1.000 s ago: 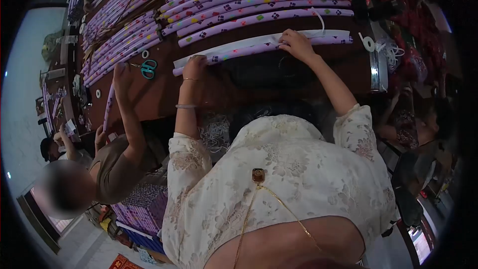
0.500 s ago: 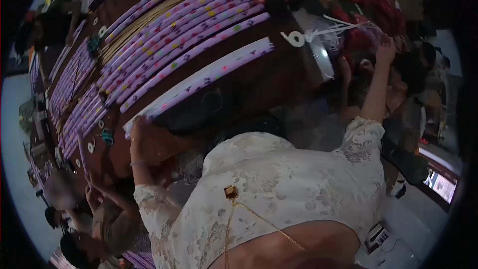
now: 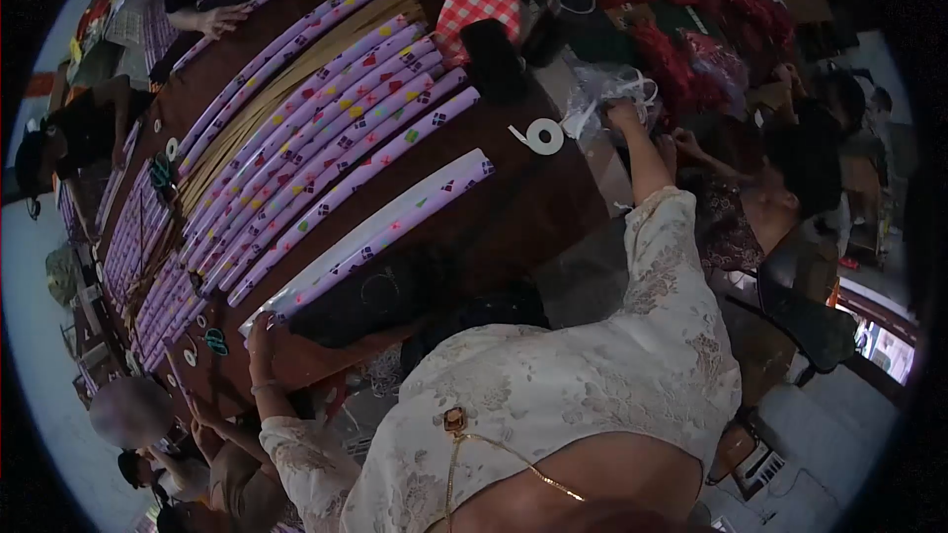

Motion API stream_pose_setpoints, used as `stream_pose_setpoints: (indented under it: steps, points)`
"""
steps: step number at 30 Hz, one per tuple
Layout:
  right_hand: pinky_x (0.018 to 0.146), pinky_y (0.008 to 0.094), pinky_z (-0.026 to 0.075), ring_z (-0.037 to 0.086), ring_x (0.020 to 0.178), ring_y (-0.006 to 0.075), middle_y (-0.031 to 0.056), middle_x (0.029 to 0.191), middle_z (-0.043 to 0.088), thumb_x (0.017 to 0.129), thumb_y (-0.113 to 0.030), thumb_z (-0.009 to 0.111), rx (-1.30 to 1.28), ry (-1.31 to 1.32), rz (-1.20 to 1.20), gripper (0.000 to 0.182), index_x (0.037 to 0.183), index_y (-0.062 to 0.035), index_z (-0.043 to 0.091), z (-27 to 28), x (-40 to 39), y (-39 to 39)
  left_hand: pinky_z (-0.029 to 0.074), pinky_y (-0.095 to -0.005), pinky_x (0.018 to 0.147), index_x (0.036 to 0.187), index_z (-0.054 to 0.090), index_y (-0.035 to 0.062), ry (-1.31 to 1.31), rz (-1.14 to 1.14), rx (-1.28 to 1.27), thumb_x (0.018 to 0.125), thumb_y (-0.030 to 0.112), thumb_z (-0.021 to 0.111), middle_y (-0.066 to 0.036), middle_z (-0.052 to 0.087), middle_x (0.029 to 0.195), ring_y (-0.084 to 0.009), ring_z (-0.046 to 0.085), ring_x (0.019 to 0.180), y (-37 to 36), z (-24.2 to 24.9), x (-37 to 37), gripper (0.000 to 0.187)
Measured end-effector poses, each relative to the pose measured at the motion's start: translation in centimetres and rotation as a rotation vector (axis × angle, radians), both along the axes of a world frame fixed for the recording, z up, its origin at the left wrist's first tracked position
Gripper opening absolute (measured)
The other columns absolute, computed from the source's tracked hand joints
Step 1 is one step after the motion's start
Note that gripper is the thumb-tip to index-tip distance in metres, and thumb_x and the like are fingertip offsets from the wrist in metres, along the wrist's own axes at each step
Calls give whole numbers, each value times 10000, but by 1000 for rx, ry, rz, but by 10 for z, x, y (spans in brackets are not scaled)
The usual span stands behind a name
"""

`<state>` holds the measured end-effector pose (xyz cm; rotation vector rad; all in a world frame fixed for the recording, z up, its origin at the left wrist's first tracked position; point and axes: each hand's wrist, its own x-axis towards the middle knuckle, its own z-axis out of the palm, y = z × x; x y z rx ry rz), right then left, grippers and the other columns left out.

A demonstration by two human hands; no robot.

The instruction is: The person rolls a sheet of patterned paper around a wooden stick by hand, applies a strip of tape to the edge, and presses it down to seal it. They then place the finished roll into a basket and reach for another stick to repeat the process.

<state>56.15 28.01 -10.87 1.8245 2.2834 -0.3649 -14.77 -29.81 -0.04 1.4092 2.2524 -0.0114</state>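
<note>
Currently, left hand on the patterned tube, right hand at the clear bag

I have my left hand (image 3: 261, 336) at the lower left end of a purple patterned tube (image 3: 395, 227), which lies slantwise on the dark brown surface (image 3: 523, 207). Its fingers touch that end, but I cannot tell whether they grip it. A pale strip (image 3: 370, 225) runs along the tube's far side.

My right hand (image 3: 622, 116) is stretched out well apart from the tube, at a clear plastic bag (image 3: 591, 89) with white strips (image 3: 647, 91) about it. Its fingers are partly hidden, so I cannot tell how wide they stand or what they hold.

Between the tube's upper end and the bag I see a roll of white tape (image 3: 544, 136), its loose end out to the left. Beyond the tube lie rows of similar tubes (image 3: 326, 153) and thin brown strips (image 3: 286, 74). Teal scissors (image 3: 215, 341) rest near my left hand. A red checked cloth (image 3: 479, 15) lies near the far tubes' upper ends, beside a black object (image 3: 494, 61). Another person (image 3: 755, 178) sits to the right.
</note>
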Motion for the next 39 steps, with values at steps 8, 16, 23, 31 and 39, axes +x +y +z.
stream_pose_setpoints:
  steps: [8, 16, 23, 31, 39]
  points:
    - [696, 433, 437, 546, 777, 359, 208, 909, 579, 760, -21, 450, 610, 150, 270, 248, 979, 32, 554, 64, -86, 29, 437, -336, 803, 1007, 569, 69, -135, 253, -21, 772, 29, 456, -113, 568, 1027, -273, 553, 944, 1, -9, 3, 264]
    - [920, 375, 352, 412, 1133, 329, 167, 1263, 415, 809, -173, 425, -337, -99, 139, 475, 1269, -68, 372, 43, -38, 61, 436, -323, 806, 1039, 565, 25, -192, 327, 23, 769, 4, 524, -114, 547, 1113, -235, 530, 990, 2, -14, 6, 274]
    - [831, 334, 398, 497, 1004, 254, 149, 1131, 499, 811, -207, 507, -281, 187, 16, 345, 1116, -47, 514, 120, -73, 1, 430, -353, 822, 1040, 550, 37, -186, 208, -33, 720, 16, 578, -130, 539, 1091, -298, 516, 1008, 6, -25, -2, 322]
    - [685, 271, 435, 560, 746, 171, 104, 849, 590, 803, -200, 569, 60, 428, 302, 229, 904, 5, 592, 217, -181, -67, 452, -405, 752, 1076, 528, 100, -80, 141, 176, 771, 173, 534, -141, 553, 1016, -331, 547, 900, 7, -26, 12, 313]
    - [681, 339, 441, 560, 778, 259, 115, 834, 576, 745, -219, 606, 28, 750, 723, 207, 838, -36, 584, 166, -490, -45, 441, -399, 805, 1127, 494, 90, -103, 94, 371, 735, 103, 566, -145, 533, 1103, -321, 521, 981, 11, -17, 18, 399]
